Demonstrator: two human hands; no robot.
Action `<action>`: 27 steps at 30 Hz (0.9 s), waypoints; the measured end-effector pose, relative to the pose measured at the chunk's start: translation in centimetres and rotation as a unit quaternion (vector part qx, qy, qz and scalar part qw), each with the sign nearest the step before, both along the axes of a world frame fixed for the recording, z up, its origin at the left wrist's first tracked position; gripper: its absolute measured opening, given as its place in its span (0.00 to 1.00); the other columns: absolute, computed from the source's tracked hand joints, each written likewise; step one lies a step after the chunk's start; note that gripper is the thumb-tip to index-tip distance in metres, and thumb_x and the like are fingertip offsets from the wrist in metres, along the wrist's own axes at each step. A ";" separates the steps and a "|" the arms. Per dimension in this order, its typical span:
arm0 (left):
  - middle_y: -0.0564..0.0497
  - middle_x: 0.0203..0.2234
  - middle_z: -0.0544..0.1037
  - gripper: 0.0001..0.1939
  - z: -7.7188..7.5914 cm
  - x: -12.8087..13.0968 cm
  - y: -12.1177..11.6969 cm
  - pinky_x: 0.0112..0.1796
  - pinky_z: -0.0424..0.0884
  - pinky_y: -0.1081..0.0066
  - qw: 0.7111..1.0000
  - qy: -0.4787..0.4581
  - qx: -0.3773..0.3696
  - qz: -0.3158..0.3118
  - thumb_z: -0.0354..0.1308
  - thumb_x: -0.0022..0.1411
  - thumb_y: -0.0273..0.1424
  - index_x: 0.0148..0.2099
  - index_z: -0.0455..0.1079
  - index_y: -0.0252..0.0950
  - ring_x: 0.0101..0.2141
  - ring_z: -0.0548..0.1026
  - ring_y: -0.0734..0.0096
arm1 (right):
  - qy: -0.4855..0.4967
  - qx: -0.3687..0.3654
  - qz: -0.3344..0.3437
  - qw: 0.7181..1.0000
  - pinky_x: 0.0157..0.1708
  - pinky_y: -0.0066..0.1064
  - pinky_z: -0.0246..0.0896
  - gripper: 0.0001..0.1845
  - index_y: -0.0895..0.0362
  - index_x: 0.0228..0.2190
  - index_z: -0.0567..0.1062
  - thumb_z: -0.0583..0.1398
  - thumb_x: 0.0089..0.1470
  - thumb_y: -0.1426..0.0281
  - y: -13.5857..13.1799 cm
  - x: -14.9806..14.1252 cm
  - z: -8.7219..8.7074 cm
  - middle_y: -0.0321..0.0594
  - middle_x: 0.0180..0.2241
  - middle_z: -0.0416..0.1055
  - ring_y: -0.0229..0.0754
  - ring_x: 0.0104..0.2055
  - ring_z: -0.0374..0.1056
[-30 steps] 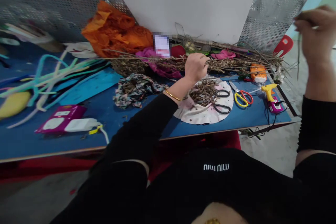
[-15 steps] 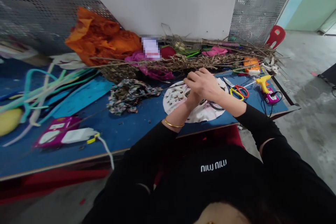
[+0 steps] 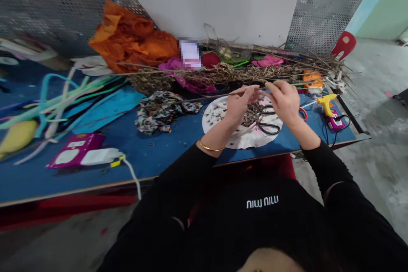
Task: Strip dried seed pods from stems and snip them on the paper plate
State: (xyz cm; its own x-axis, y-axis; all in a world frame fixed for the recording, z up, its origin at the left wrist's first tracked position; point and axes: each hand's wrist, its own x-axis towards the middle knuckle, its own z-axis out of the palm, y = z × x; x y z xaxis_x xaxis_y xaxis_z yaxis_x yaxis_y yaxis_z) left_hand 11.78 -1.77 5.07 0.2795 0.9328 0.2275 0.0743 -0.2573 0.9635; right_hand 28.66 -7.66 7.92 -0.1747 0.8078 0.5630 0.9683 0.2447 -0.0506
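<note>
while two bare hands are hovering close together, one long, thin, dry brown stem (image 3: 216, 95) is extending leftward from them, towards a crumpled dark cloth with a pale floral pattern (image 3: 156, 112).

left hand (image 3: 239, 106): pinching the stem between thumb and fingers, apparently to keep it steady.

right hand (image 3: 284, 101): bending its fingers together just beside the left; whether they are gripping the stem's end, cannot tell.

round white sheet with an uneven rim (image 3: 261, 139): lying beneath the hands, probably serving to catch crumbs.

loose heap of dry brown plant fragments (image 3: 250, 117): resting on the sheet.

scissors with black loop handles (image 3: 270, 129): lying on the sheet, loops pointing rightward, perhaps for easy reach; blades not showing clearly.

yellow plastic glue gun (image 3: 327, 103): lying at the right, beside the sheet, its black cord trailing, probably sitting clear of the arms.

long bundle of dry brown plant stems (image 3: 229, 72): running along the back of the blue table (image 3: 178, 148), presumably leaving the near side for handwork.

crumpled orange paper (image 3: 134, 42): standing behind, far left of the hands.
</note>
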 end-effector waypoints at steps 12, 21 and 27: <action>0.40 0.50 0.86 0.25 4.0 1.8 1.0 0.43 0.82 0.60 0.990 -0.031 -0.079 -0.113 0.72 0.58 0.38 0.56 0.81 0.37 0.41 0.86 0.59 | -0.105 -0.077 -0.206 0.970 0.42 0.38 0.48 0.20 0.59 0.50 0.85 0.54 0.74 0.65 6.5 15.7 7.0 0.52 0.49 0.79 0.43 0.44 0.67; 0.49 0.38 0.89 0.15 0.9 -5.0 0.9 0.47 0.82 0.55 0.964 0.171 -0.177 -0.102 0.73 0.50 0.45 0.41 0.87 0.47 0.38 0.86 0.53 | -0.049 -0.143 -0.354 0.923 0.40 0.42 0.44 0.19 0.66 0.55 0.83 0.58 0.71 0.70 17.5 28.2 7.4 0.60 0.54 0.78 0.35 0.47 0.69; 0.46 0.40 0.89 0.23 0.1 -9.0 0.7 0.50 0.83 0.54 0.948 0.216 -0.217 -0.087 0.74 0.49 0.52 0.43 0.87 0.46 0.43 0.87 0.49 | -0.042 -0.116 -0.320 0.939 0.39 0.39 0.49 0.12 0.81 0.36 0.82 0.60 0.62 0.83 23.8 29.3 3.4 0.72 0.42 0.79 0.33 0.40 0.73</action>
